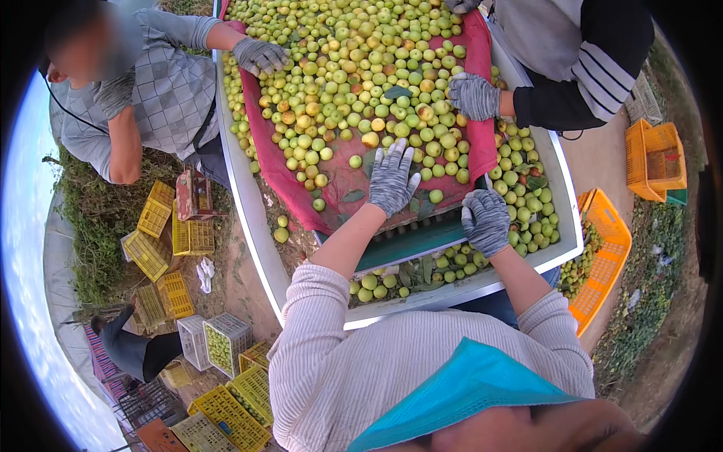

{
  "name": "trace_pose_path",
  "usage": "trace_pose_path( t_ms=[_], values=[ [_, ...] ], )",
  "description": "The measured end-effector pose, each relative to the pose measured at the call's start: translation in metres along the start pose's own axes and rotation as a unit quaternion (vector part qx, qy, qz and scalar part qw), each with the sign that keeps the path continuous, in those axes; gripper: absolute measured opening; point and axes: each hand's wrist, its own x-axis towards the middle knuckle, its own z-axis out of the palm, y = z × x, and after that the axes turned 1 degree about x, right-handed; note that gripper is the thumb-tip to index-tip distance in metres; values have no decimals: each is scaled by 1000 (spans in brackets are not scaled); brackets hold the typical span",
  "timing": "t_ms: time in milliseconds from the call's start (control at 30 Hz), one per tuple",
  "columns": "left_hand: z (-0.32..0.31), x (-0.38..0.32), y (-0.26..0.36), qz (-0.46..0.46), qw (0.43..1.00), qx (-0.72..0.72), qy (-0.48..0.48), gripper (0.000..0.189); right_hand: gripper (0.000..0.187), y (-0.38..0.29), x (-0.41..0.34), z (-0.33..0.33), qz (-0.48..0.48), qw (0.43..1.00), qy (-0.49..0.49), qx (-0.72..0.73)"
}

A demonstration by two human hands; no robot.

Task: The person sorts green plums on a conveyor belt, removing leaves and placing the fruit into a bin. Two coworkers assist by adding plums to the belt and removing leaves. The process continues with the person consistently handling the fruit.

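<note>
My left hand [392,179], in a striped grey knit glove, lies palm down at the near edge of a heap of small green and yellow round fruit [361,73]. Its fingers are spread, and I see nothing held in it. Under the heap is a red cloth [339,169] with loose leaves on it. My right hand [486,222], gloved alike, rests by the near right corner of the green-edged sorting tray [406,243], fingers bent; whether it grips anything is hidden. More green fruit [528,209] fills the trough around the tray.
A co-worker's gloved hand [260,55] touches the fruit at left; another's gloved hand [475,97] is at right. The trough's white metal rim [569,192] runs around. Orange crates [613,243] stand right, yellow crates [231,415] lower left. Another person [135,344] bends near white crates [227,339].
</note>
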Motion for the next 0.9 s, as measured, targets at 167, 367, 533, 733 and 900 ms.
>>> trace_pose_path(
  t_ms=[167, 367, 533, 733, 900],
  values=[
    [-1, 60, 53, 112, 991, -36, 58, 63, 18, 1, 0, 1, 13, 1000, 9, 9],
    [-6, 118, 16, 55, 994, 87, 22, 58, 16, 2, 2, -2, -10, 1000, 18, 14],
    [-26, 56, -65, -100, 989, 23, 105, 36, 16, 0, 1, -3, 9, 1000, 11, 1],
    [-40, -25, -53, -95, 994, 48, 13, 25, 16, 1, 0, 1, 20, 1000, 8, -1],
    [-22, 58, -42, -1, 979, -122, 161, 23, 16, 4, -1, 1, 8, 1000, 13, 2]
  ],
)
